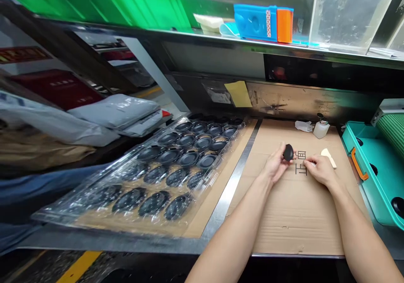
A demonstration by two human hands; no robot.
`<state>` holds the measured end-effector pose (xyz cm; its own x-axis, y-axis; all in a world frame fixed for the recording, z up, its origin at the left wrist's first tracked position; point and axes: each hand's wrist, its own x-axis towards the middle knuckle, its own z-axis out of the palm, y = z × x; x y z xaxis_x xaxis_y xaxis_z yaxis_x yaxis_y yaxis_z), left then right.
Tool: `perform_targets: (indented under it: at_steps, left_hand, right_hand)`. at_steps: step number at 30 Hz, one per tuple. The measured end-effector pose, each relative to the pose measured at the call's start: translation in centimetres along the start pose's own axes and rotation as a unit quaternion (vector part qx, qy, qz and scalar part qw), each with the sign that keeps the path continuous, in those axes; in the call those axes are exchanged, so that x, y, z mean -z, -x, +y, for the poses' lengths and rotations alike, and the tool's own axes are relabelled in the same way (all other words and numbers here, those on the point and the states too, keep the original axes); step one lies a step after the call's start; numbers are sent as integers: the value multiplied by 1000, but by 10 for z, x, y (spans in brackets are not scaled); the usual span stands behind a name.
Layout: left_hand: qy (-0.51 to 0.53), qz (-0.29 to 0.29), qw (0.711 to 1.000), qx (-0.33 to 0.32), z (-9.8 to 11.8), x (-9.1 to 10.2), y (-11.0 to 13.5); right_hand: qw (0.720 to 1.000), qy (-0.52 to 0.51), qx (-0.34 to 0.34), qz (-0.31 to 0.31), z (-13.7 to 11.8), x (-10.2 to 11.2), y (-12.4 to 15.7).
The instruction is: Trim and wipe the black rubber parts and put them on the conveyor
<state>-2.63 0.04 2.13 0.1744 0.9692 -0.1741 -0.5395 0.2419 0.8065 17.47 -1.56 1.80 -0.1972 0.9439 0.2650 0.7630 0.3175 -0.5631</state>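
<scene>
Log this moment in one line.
Left hand: holds black piece; right hand: over cardboard, grip unclear; left: clear tray of black parts; right: teal bin

Bottle beyond hands, free cardboard nearside

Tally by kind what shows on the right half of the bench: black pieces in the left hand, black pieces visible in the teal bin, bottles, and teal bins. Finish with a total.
Held black piece, left hand: 1
Binned black pieces, those visible: 3
Bottle: 1
Teal bin: 1
Total: 6
</scene>
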Motion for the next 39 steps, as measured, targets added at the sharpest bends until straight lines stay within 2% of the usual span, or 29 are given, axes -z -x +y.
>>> perform_targets:
  at_steps: [1,2,4,6,8,20,25,27,29,31,34,36,39]
  left_hand:
    - [-73,38,993,-88,-4,0,0]
    - [-152,73,970,-174,-8,0,0]
    - [-289,109,900,-306,-15,2,0]
    - [-368,111,846,-370,-19,4,-1]
    - [-396,112,822,-393,-22,6,-1]
    - [-459,124,785,-396,-27,9,-4]
    - [-461,131,777,-408,-21,8,-4]
    - [-481,115,783,-376,-17,9,-3]
    - [-529,111,781,-312,-13,11,-3]
    - [-584,133,757,-260,-11,15,-4]
    - [-636,196,701,-255,-11,22,-7]
    - [-647,226,683,-251,-11,24,-8]
    - [-662,204,692,-204,-8,23,-3]
  right_hand:
    - [1000,-3,4,-14,0,-4,0]
    - [1000,-3,5,-21,0,-8,0]
    - [1000,3,3,-23,1,-13,0]
    - [1000,7,0,-16,2,-15,0]
    - [1000,0,1,-12,3,-15,0]
    - [1000,-8,-3,-11,1,-12,-1]
    - [1000,-15,-5,-20,3,-11,-2]
    - [999,-24,-12,-28,3,-11,-3]
    - [998,-16,-38,-39,1,-12,-5]
    - [996,23,-68,-58,-3,-12,-9]
    - [989,89,-79,-88,-10,-14,-12]
    - [989,109,-69,-75,-10,-16,-9]
    - [994,106,-23,-23,-5,-21,0]
